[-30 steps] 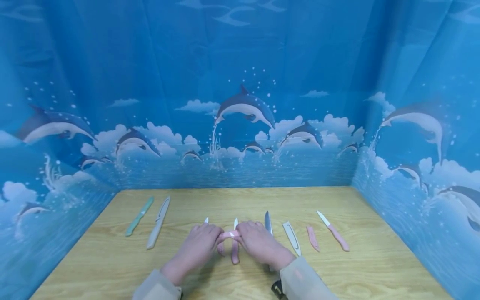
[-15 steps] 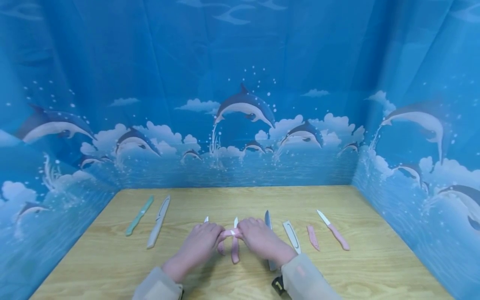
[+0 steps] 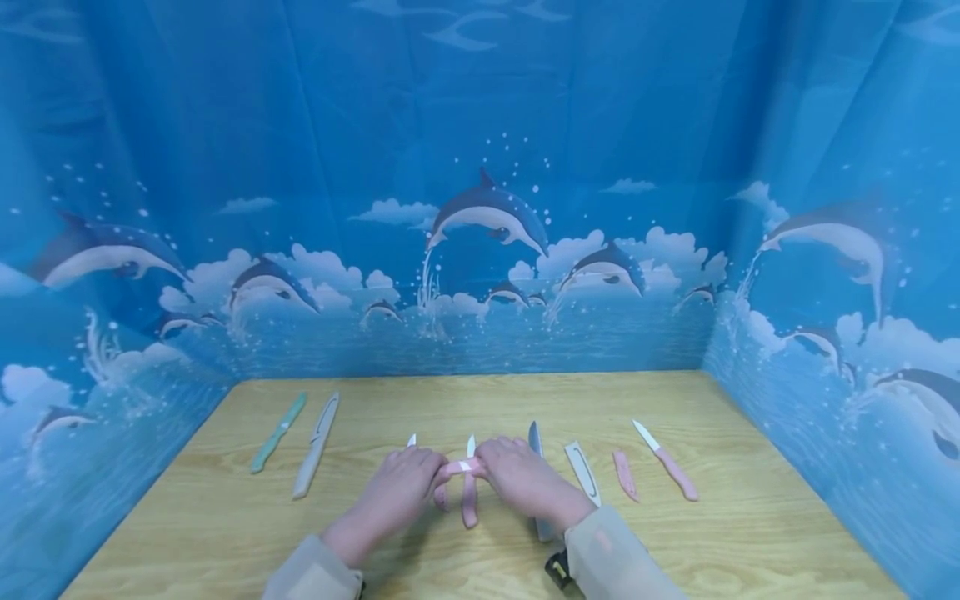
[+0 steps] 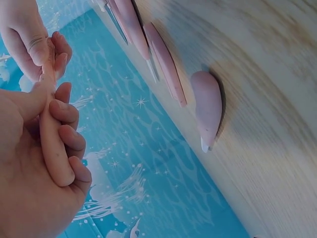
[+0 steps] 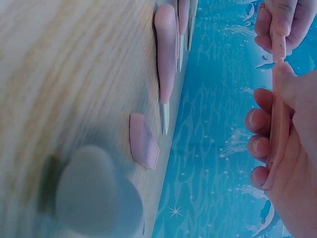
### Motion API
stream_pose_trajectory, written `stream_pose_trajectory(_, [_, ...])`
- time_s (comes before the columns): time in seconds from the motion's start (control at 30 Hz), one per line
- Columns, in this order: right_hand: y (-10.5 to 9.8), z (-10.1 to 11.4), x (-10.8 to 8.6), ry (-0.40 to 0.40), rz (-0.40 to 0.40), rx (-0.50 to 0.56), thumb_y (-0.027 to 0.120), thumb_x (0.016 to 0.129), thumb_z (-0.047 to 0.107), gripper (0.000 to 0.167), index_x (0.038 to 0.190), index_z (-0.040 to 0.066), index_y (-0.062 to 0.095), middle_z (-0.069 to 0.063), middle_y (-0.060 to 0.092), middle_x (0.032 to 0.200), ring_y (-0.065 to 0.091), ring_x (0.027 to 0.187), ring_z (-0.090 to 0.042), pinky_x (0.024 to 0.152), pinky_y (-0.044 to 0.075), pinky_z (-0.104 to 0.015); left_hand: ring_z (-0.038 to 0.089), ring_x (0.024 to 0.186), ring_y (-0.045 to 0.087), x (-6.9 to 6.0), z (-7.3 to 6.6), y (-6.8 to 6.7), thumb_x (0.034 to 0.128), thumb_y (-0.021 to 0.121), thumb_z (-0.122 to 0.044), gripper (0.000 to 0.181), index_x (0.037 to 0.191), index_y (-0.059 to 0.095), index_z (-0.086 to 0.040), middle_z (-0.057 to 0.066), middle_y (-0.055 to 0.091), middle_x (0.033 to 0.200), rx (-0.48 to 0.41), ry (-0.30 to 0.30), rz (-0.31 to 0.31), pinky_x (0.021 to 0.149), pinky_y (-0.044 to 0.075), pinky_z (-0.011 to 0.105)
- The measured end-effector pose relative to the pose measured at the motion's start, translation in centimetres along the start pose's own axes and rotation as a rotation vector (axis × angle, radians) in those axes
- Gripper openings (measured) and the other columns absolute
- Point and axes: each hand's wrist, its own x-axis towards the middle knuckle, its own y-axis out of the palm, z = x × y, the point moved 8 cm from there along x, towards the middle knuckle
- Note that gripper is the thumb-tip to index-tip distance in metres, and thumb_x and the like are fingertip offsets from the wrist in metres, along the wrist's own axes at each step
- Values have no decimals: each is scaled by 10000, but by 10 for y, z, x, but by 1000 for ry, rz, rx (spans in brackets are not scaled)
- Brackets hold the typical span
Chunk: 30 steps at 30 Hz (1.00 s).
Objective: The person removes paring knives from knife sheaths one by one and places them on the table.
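Over the middle of the table, both hands hold a pink-handled knife crosswise. My left hand (image 4: 29, 163) curls its fingers round the rounded handle (image 4: 57, 153), thumb along it. My right hand (image 5: 297, 144) grips the slim pink sheath (image 5: 280, 119) at the other end. A small whitish patch shows between the hands in the head view; I cannot tell if it is bare blade. Below lie another pink knife (image 3: 469, 500) and a pink sheath (image 3: 441, 498). A blade tip (image 3: 412, 439) peeks out beyond the left hand, which hides the rest of that knife.
At the left lie a green knife (image 3: 277, 433) and a grey sheathed knife (image 3: 317, 446). Right of the hands are a grey knife (image 3: 544, 530) partly under the right wrist, a grey sheath (image 3: 583, 473), a pink sheath (image 3: 625, 477) and a pink knife (image 3: 677, 475). Blue curtains stand round the table (image 3: 750, 533).
Both hands keep their hold in almost the same place. The right wrist has shifted slightly, so more of the grey knife's handle shows beneath it.
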Motion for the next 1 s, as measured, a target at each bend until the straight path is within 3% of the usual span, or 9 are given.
stream_pose_trajectory(0.4, [3, -1, -2, 12, -1, 20, 428, 1008, 388, 273, 1048, 171, 589, 86, 613, 975, 544, 898, -69, 868, 446, -290, 120, 872, 581, -2, 0, 0, 1003, 488, -329, 246, 998, 649, -144, -42, 660, 920, 10, 24, 1, 816, 477, 373])
stream_pose_trajectory(0.83, [4, -3, -4, 16, 9, 39, 324, 1008, 485, 419, 1077, 177, 601, 88, 620, 992, 547, 912, -69, 897, 456, -314, 131, 892, 598, -6, -3, 0, 990, 525, -289, 194, 1001, 644, -135, -25, 667, 943, 24, 59, -19, 847, 489, 378])
stream_pose_trajectory(1.0, [4, -2, -5, 16, 20, 35, 375, 1012, 440, 353, 1076, 173, 597, 94, 611, 977, 540, 900, -62, 911, 456, -317, 136, 909, 601, -6, -1, 1, 978, 550, -277, 169, 1009, 642, -138, -19, 670, 964, 25, 59, -14, 852, 488, 376])
